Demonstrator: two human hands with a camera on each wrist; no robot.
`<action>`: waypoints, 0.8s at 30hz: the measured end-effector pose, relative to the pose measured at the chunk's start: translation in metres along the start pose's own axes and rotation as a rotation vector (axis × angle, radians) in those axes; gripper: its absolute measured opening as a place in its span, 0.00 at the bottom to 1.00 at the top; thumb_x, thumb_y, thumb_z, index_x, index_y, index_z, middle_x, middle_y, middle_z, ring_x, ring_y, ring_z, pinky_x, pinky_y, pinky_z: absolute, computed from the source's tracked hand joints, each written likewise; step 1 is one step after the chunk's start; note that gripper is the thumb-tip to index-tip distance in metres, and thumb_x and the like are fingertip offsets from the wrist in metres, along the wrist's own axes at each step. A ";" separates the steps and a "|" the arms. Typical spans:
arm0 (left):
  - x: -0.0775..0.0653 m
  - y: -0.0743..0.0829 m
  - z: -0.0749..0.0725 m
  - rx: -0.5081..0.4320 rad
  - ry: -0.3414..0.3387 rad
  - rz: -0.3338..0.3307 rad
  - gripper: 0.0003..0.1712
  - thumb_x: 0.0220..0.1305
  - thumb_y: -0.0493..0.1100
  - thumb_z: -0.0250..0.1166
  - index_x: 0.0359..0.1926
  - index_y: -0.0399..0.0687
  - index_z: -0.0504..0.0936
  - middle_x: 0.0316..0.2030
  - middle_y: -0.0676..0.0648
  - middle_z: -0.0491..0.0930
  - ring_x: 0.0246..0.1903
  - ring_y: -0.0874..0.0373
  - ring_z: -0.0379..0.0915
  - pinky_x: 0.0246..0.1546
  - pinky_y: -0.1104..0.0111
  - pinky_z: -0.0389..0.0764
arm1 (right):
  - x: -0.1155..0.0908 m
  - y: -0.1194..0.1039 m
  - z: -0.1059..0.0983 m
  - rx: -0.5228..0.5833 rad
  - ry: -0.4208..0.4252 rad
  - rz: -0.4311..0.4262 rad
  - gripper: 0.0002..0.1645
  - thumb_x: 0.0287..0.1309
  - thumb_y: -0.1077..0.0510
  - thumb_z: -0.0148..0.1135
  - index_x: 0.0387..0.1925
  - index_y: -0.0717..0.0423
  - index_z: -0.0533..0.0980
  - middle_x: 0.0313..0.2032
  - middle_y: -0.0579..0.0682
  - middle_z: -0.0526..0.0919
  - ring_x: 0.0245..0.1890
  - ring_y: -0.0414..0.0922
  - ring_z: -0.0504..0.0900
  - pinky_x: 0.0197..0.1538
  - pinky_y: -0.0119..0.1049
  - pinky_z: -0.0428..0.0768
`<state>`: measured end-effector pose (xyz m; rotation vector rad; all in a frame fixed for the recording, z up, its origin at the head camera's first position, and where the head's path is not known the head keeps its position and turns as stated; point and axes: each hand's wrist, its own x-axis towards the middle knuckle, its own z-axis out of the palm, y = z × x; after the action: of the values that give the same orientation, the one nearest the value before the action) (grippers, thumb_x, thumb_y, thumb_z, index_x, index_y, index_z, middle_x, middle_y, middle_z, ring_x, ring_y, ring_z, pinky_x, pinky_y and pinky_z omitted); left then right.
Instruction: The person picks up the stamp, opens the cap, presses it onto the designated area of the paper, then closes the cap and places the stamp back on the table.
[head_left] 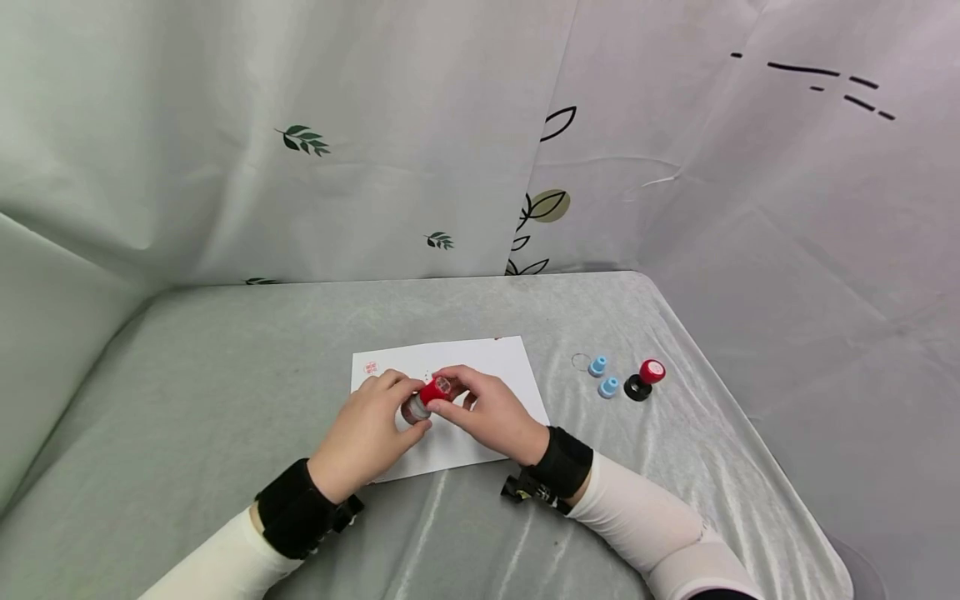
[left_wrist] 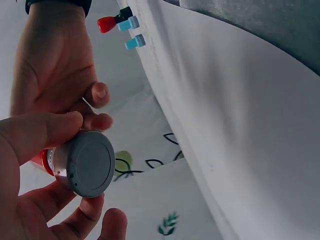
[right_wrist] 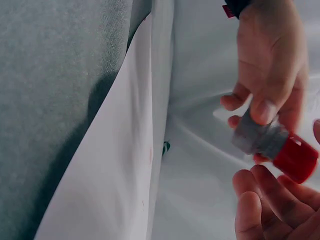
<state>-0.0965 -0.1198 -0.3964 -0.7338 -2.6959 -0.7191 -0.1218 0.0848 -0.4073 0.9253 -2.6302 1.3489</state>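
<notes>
The left hand is curled round the grey end of a small stamp, with the thumb over the top and the fingers underneath, so that the barrel is kept steady. The stamp is held level just above a sheet of paper, between the two hands, apparently so that its two halves can be worked against each other. Beyond the left hand's fingertips, a faint red print is seen near the paper's far corner.

The right hand is closed on the red end of the same stamp, pinched by fingertips and thumb; whether it is being twisted or pulled cannot be told.

Well off to the right of the right hand, two blue caps, a black ring and a red stamp are set together on the grey surface, probably parked out of the way.

From the head view, only the tops of the hands and a sliver of the stamp are shown. In the left wrist view the round grey end face is turned to the camera, a part hidden from above. In the right wrist view the stamp's side is laid bare: a grey barrel meeting a red cap, with the left thumb pressed on the grey part.
</notes>
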 end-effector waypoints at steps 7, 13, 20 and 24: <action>0.000 -0.034 -0.005 -0.067 -0.025 -0.150 0.20 0.47 0.38 0.70 0.44 0.43 0.81 0.39 0.46 0.77 0.36 0.49 0.68 0.36 0.58 0.71 | 0.002 0.002 -0.007 -0.005 0.015 0.014 0.21 0.66 0.51 0.59 0.56 0.56 0.73 0.40 0.43 0.84 0.39 0.31 0.77 0.39 0.35 0.79; -0.009 -0.063 -0.015 -0.081 -0.059 -0.257 0.15 0.48 0.36 0.69 0.40 0.43 0.79 0.35 0.44 0.79 0.35 0.48 0.71 0.36 0.54 0.72 | 0.005 0.007 -0.015 -0.083 0.006 0.010 0.23 0.67 0.49 0.57 0.57 0.57 0.73 0.45 0.45 0.82 0.43 0.34 0.76 0.42 0.40 0.79; -0.022 -0.092 -0.033 -0.016 -0.092 -0.326 0.14 0.52 0.37 0.70 0.38 0.42 0.75 0.29 0.45 0.77 0.26 0.53 0.69 0.25 0.62 0.70 | 0.008 0.017 -0.031 -0.312 -0.021 0.069 0.31 0.64 0.39 0.57 0.61 0.51 0.72 0.57 0.47 0.76 0.55 0.39 0.70 0.57 0.42 0.73; -0.027 -0.103 -0.041 0.019 -0.094 -0.348 0.18 0.52 0.37 0.70 0.41 0.39 0.72 0.28 0.43 0.77 0.23 0.53 0.68 0.22 0.64 0.68 | 0.009 0.021 -0.041 -0.412 -0.025 0.100 0.34 0.63 0.35 0.56 0.63 0.49 0.71 0.58 0.48 0.74 0.60 0.41 0.66 0.61 0.44 0.69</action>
<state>-0.1236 -0.2298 -0.4120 -0.2997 -2.9489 -0.7494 -0.1491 0.1202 -0.3942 0.7627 -2.8432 0.7588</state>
